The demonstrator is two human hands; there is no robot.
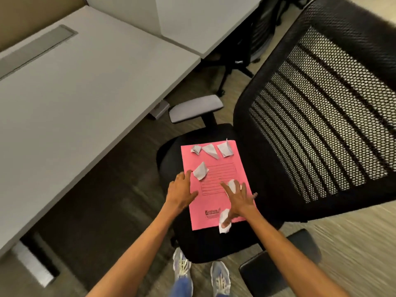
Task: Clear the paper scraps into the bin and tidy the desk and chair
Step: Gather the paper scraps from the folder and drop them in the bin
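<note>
A pink folder point(216, 202) lies on the black seat of an office chair point(205, 243). Several white paper scraps rest on it: three along its far edge point(210, 150), one near the left edge point(200, 170). My left hand point(181, 192) lies flat on the folder's left edge, fingers spread. My right hand point(240, 200) presses on the folder with fingers apart, partly covering one scrap point(232, 185). Another scrap point(224, 221) sits at the thumb by the folder's near edge; whether the thumb pinches it is unclear.
A grey desk point(81, 99) runs along the left, its top bare. The chair's mesh backrest point(321, 116) rises at the right, with armrests point(196, 108) at the far side and the near right. A second desk and chair base stand behind. My feet are below.
</note>
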